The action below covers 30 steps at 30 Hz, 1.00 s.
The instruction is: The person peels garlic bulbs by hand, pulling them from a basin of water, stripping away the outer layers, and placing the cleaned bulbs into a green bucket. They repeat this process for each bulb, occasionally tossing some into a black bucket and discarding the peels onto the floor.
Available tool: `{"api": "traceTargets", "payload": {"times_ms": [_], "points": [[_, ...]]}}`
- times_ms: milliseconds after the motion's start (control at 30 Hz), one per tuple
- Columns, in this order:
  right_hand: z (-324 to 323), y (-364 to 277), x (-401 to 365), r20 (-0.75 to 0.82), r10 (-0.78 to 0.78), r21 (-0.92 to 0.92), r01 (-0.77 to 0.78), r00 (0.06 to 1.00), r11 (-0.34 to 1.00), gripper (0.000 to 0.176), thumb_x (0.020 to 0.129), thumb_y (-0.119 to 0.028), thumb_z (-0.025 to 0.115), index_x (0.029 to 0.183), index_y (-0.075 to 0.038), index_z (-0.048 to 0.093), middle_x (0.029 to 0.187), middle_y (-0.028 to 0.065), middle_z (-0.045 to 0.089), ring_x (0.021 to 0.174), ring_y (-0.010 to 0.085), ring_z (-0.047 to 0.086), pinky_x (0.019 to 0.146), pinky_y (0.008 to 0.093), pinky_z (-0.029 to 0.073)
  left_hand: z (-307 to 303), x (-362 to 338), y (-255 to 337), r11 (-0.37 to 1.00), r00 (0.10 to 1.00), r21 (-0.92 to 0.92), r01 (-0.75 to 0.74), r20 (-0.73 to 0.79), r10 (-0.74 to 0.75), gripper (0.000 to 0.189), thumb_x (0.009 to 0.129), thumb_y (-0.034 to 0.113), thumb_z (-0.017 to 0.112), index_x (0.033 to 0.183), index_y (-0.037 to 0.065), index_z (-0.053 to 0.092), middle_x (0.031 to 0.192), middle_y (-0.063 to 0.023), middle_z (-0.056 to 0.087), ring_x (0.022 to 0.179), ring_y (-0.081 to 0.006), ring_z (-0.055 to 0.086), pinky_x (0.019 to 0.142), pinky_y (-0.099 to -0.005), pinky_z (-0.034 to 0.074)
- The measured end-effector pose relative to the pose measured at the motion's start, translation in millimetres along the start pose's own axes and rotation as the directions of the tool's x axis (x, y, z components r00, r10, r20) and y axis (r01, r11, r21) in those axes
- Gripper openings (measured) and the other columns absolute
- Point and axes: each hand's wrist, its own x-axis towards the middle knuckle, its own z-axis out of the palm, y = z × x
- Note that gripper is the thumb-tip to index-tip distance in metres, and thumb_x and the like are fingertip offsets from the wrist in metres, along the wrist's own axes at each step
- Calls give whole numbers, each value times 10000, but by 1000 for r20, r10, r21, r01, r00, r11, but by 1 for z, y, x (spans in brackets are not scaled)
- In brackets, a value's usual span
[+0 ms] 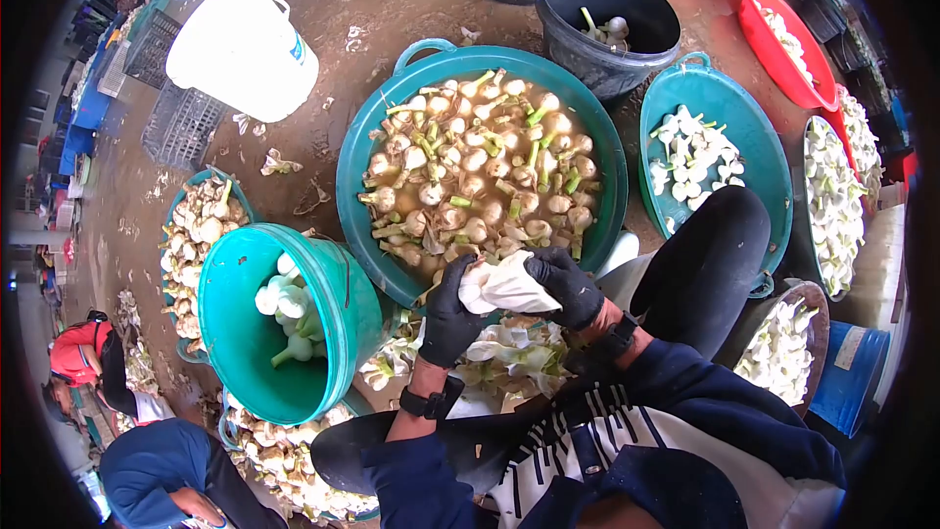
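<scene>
Both my hands wear black gloves and meet on one white garlic bulb (504, 284) just below the big teal tub. My left hand (448, 312) grips the bulb's left end. My right hand (570, 284) pinches its loose white skin from the right. The teal tub (354, 142) in front holds murky water and several unpeeled bulbs with green stems. Beneath my hands lies a pile of white peelings (509, 353).
A tilted teal bucket (343, 284) at my left holds peeled white bulbs. A second teal tub (764, 152) of peeled bulbs sits at right, a black bucket (587, 49) behind. Red basins stand at the back right, a white bucket (240, 49) at the back left. Another person (162, 465) crouches bottom left.
</scene>
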Motion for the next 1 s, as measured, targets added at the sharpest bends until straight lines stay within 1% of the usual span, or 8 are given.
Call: {"api": "traceTargets", "payload": {"times_ms": [300,400,500,600,733,900,967,1000], "points": [[-15,-40,-17,489,291,259,-456,822,852,240,885,-228,608,952,2,629,890,72,644,840,130,571,752,302,462,4,1,-30,980,995,-189,-55,-92,38,532,703,-74,680,1196,45,518,1078,-76,613,995,-163,593,875,-297,485],[-7,-60,-7,833,194,-226,-1,518,974,255,848,-208,637,945,25,603,852,151,623,815,270,600,738,363,458,-13,7,-28,923,981,-379,69,-141,-131,454,758,-148,549,1178,20,516,1104,-78,597,1003,-177,593,874,-315,507],[-6,-53,-11,627,280,-609,234,727,758,415,751,-271,724,1026,5,581,912,184,604,869,347,593,754,422,457,-10,7,-18,965,993,-260,35,-100,-63,461,766,-152,548,1191,25,513,1131,-86,589,1019,-181,590,878,-320,506],[3,-59,2,202,77,-697,89,976,711,562,698,-290,765,1130,-9,541,1044,183,581,947,360,583,796,422,464,0,0,-28,914,986,-392,105,-78,-147,475,762,-154,561,1200,24,511,1146,-91,584,1026,-182,585,884,-318,500],[16,-52,14,264,-133,-552,263,955,791,722,663,-265,783,1260,-24,455,1159,190,530,1030,353,555,851,399,468,9,-5,-21,974,992,-191,123,2,-125,373,780,-27,629,1143,5,550,1095,-96,616,993,-216,605,854,-330,488],[-2,-36,22,17,143,-329,-129,990,936,576,674,-244,778,1147,6,565,1004,156,648,916,219,641,823,325,501,14,-6,-3,938,961,295,183,150,-234,228,762,149,714,903,4,608,745,-167,636,682,-290,643,618,-341,495],[-34,-48,48,-68,57,-429,-81,996,900,532,717,-212,772,1129,57,568,929,93,669,786,134,634,722,276,521,20,-14,-14,968,974,220,119,164,-157,207,780,173,702,856,6,606,688,-177,608,632,-323,619,564,-347,474],[-51,-63,61,-209,215,-186,-254,954,949,487,737,-198,764,1117,51,586,919,72,666,735,109,619,651,251,515,24,-16,-14,977,973,186,108,180,-142,195,786,167,695,856,8,607,692,-174,611,630,-319,618,565,-347,473]]}}
